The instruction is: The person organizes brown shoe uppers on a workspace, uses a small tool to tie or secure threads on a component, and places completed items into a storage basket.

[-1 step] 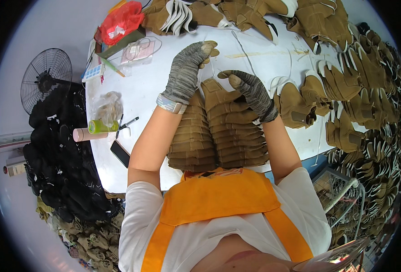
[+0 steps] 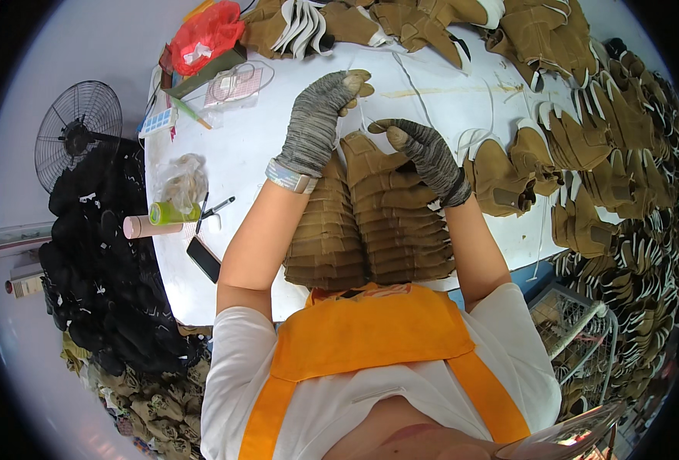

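Brown suede-look boot uppers (image 2: 401, 230), many, nested in two side-by-side rows: placed on the near part of the white surface (image 2: 243, 146), between my forearms, just before my orange apron (image 2: 370, 330).

My left hand (image 2: 318, 121), one: grey marled glove, tan fingertips, pale band (image 2: 290, 178) at the wrist; raised near the far end of the left row, fingers bent in toward the thumb. Whether it grips anything, I cannot tell.

My right hand (image 2: 430, 161), one: matching glove; over the far end of the right row, forefinger and thumb pointing left, close to each other. Hold or contact, I cannot tell. My two hands are apart from each other.

Dark cord (image 2: 412, 84), one: lying beyond my hands.

Further uppers (image 2: 501, 176), brown with white linings: along the right side.

At left: phone (image 2: 204, 259), pink cylinder (image 2: 141, 228), green roll (image 2: 172, 214), clear plastic bag (image 2: 182, 180).

Far left corner: red bag (image 2: 209, 38) in a box (image 2: 210, 73).

Beyond the left edge: fan (image 2: 77, 138), black heap (image 2: 86, 284).
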A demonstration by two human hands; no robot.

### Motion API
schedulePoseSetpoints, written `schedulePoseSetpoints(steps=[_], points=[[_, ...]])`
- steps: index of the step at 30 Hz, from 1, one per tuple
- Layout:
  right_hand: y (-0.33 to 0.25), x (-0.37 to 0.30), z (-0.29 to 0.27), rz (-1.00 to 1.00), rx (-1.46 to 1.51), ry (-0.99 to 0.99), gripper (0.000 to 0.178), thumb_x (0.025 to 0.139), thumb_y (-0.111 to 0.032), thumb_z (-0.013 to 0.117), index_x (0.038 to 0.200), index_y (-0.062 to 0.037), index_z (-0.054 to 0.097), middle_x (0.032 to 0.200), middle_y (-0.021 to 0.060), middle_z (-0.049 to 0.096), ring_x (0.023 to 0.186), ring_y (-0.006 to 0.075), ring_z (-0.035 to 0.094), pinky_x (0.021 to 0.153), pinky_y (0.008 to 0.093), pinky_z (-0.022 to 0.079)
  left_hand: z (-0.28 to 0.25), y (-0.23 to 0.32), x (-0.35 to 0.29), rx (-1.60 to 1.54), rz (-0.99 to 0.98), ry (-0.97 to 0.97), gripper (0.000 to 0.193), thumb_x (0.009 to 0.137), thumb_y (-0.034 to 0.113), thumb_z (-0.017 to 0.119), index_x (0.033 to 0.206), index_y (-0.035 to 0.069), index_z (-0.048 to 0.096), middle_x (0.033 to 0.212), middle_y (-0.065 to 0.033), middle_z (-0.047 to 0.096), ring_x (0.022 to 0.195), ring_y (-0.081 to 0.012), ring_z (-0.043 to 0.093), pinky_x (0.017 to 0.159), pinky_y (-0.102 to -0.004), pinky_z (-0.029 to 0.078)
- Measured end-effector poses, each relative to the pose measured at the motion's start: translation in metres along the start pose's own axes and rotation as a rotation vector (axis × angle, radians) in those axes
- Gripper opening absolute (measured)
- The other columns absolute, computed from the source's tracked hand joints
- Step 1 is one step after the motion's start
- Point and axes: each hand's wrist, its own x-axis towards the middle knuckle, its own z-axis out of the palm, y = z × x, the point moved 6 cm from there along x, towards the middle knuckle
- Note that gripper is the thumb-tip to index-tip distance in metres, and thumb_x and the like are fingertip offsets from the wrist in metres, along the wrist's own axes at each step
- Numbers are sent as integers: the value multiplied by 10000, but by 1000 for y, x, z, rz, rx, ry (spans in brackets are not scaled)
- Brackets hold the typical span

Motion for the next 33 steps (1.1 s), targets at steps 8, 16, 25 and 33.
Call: schedulePoseSetpoints(steps=[8, 16, 25, 33], points=[[-13, -10, 7, 134, -16, -102, 416, 937, -320, 578, 1190, 9, 607, 1132, 85, 646, 1067, 152, 559, 973, 302, 410, 16, 11, -16, 141, 77, -56, 333, 901, 291, 613, 1083, 18, 667, 917, -26, 698, 801, -106, 530, 768, -254, 438], [-8, -17, 5, 105, 54, -38, 500, 854, -441, 648, 1119, -17, 657, 959, 49, 652, 864, 110, 567, 783, 245, 468, 19, 3, -20, 92, 13, -119, 326, 898, 281, 619, 1088, 21, 666, 952, -74, 699, 856, -130, 596, 808, -263, 453], [9, -17, -8, -4, 23, 150, 461, 919, -393, 589, 1188, -18, 591, 1075, 58, 628, 984, 127, 544, 888, 259, 426, 0, -40, -14, -710, -171, 93, 248, 931, 155, 583, 1144, 28, 598, 1002, -63, 658, 844, -126, 614, 694, -219, 493], [1, -30, 21, 22, 156, 277, 405, 947, -420, 540, 1101, -50, 598, 860, -30, 581, 707, 45, 461, 619, 196, 369, 26, -25, -58, -619, 16, 247, 298, 897, 128, 642, 1152, 13, 540, 1032, -80, 617, 903, -140, 607, 774, -237, 514]])
